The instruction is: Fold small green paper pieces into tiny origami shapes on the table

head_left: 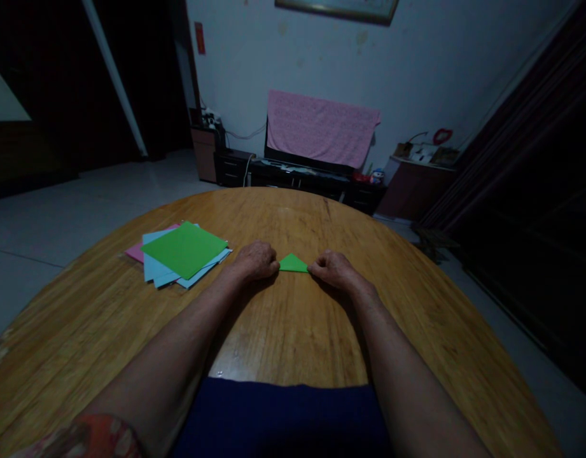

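Survey of the wooden surface (293,337), left to right. An orange patterned sleeve (85,439) shows on my left arm at the lower edge of view. On the left part of the surface lies a loose paper stack: a pink sheet (134,253) at the bottom, light blue sheets (152,267) above it, and a green square sheet (184,250) on top, turned askew so that the lower corners show. The stack lies flat, just beside my left hand (256,261).

The grip of each hand is closed. My left hand is curled, its knuckles up, and holds the left corner of the green paper triangle (293,264). The triangle lies flat on the surface between my hands, near the middle of the table and with its point away from me. My right hand (333,268) is curled the same way, its fingertips (312,270) on the triangle's right corner. A navy garment (278,420) fills the near edge between my arms.

Beyond the surface, a pink towel (321,127) hangs over a dark screen on a black low cabinet (297,181). A small figurine (377,176) stands at the cabinet's right end, and a brown side cabinet (411,187) stands farther right.
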Motion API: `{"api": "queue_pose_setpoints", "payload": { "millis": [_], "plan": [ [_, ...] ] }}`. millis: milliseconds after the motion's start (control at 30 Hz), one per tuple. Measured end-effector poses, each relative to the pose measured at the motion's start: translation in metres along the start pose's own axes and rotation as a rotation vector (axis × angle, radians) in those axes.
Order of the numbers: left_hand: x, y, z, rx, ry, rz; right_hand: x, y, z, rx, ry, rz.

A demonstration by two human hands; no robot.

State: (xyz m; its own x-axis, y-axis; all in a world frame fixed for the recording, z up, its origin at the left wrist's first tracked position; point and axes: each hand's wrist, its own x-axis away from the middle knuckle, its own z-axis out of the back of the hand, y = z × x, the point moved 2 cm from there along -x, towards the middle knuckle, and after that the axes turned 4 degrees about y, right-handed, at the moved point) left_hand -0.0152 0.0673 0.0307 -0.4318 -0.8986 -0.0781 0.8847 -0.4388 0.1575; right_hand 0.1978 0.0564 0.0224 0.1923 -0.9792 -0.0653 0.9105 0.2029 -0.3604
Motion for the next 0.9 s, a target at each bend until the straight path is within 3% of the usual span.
{"api": "queue_pose_setpoints", "payload": {
  "millis": [267, 567, 900],
  "plan": [
    [0.0009, 0.0007, 0.0053, 0.016, -0.040, 0.041, 0.0000, 0.0016, 0.0008, 0.032, 0.023, 0.014],
    [-0.0026, 0.0030, 0.0090, -0.072, -0.193, 0.052, -0.0013, 0.0025, -0.0002, 0.063, 0.011, -0.004],
    [-0.0022, 0.0021, 0.0075, -0.056, -0.178, 0.044, -0.0026, 0.0061, -0.0026, 0.082, 0.008, -0.005]
  ]
}}
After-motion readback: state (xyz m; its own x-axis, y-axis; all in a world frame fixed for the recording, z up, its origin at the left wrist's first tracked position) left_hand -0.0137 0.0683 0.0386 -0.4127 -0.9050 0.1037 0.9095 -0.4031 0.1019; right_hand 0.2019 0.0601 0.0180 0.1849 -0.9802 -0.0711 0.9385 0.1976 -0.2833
